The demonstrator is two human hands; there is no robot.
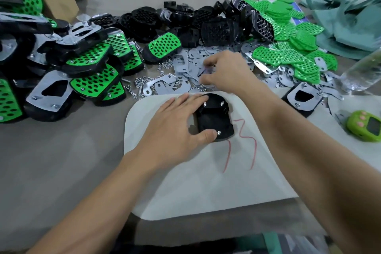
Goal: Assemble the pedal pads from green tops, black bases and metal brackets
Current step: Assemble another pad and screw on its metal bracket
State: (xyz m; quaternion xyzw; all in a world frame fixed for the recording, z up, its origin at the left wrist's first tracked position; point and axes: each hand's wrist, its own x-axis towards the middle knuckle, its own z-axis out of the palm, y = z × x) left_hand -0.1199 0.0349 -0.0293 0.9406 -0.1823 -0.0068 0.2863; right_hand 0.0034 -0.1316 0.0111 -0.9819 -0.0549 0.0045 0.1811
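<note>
Pedal pad under assembly (214, 117) lies face down on a white mat (185, 181) at the near middle of the desk (51, 161). Only its black base shows, with three screw ends (219, 132) standing up from it. No bracket sits on it yet.

The left hand (175, 128) lies over the pad's left side. Its grip is apart, with the fingers laid fairly straight and the thumb pressed at the near edge beside one screw, which steadies the part.

Just beyond the mat, the right hand (226, 72) reaches into the pile of metal brackets (183, 66). Its fingers curl down among the plates. Blur hides whether that grip has clamped on one, so I cannot tell.

The step in hand looks like fetching a bracket for this base. The next move probably calls for separating one plate from the overlapping heap, turning it to match the screw pattern and lowering its holes over the screws. Loose nuts (142, 81), left of the brackets, would then go on.

Finished pads (90, 62) are stacked at the left. Further back lie spare black bases (216, 29), with green tops (288, 57) heaped to the right.
</note>
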